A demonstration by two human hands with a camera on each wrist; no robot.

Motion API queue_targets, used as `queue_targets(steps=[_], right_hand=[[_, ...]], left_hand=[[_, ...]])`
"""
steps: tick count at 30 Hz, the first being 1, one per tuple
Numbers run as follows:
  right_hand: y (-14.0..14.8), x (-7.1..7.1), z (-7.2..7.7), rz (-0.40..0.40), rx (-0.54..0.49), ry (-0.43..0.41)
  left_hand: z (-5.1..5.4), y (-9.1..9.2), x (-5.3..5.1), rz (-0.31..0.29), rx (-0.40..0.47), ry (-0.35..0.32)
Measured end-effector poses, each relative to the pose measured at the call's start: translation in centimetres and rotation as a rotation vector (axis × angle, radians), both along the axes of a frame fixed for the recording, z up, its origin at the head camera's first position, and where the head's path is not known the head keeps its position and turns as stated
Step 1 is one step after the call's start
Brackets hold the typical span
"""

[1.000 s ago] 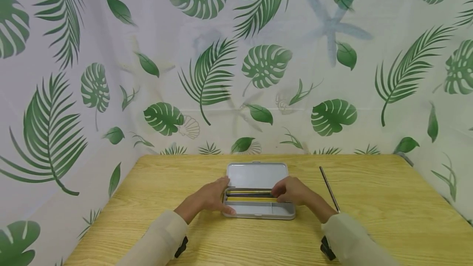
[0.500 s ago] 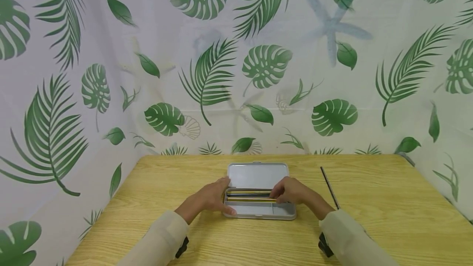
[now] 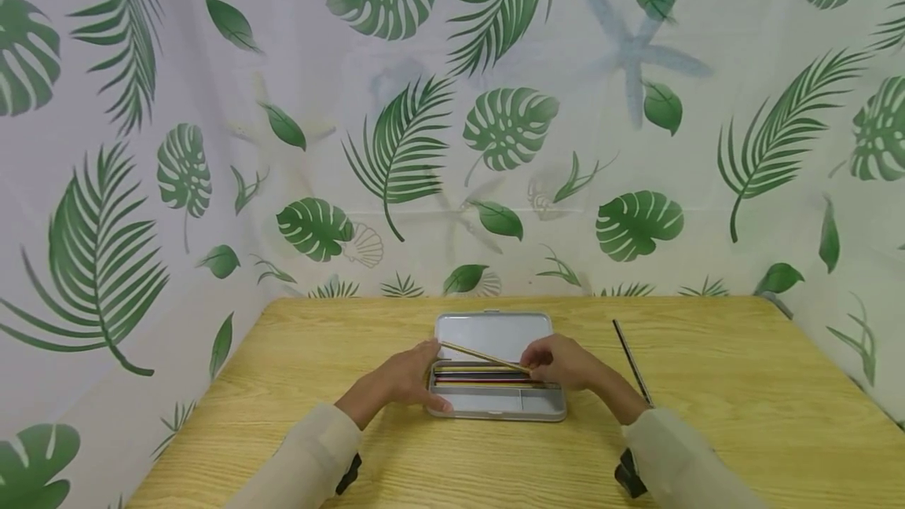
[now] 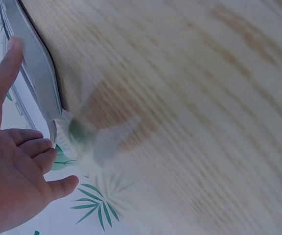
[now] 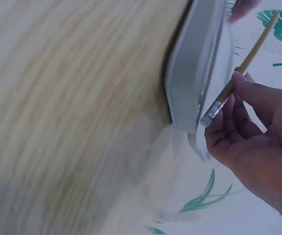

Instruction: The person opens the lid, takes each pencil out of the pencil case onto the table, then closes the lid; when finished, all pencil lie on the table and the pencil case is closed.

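An open grey pencil case lies on the table, its lid folded back. Several pencils fill its rear compartment; the front compartments look bare. My left hand holds the case's left end, thumb at the front rim and fingers farther back. In my right hand, thumb and fingers pinch a yellow pencil near its metal ferrule and eraser. That pencil is tilted above the case, its far end up toward the left hand. The left wrist view shows the left thumb against the case wall.
To the right, a dark, slim stick like a pencil lies slanted on the wooden table, partly hidden by the right sleeve. A leaf-printed white cloth hangs behind the table and at its sides.
My right hand has lifted the yellow pencil out of the case, its left end rising and turning away toward the lid. My left hand has stayed at the case's left end.
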State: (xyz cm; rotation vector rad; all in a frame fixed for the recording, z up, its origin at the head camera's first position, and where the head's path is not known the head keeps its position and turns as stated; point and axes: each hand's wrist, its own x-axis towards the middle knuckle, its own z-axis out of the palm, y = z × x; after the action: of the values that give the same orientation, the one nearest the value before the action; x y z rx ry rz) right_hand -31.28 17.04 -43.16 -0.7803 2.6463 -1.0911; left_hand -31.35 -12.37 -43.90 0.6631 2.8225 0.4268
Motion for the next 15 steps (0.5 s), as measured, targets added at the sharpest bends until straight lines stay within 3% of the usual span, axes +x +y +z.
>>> queue_targets(steps=[8,15], right_hand=[[2.3,0.3,0.7,0.0,-0.132,0.003],[5.0,0.8,1.2,-0.115,-0.226,-0.032]], left_hand=[[-0.1,0.1,-0.1,0.007,-0.015,0.0],[-0.2,0.2,-0.2,0.02,-0.02,0.0]])
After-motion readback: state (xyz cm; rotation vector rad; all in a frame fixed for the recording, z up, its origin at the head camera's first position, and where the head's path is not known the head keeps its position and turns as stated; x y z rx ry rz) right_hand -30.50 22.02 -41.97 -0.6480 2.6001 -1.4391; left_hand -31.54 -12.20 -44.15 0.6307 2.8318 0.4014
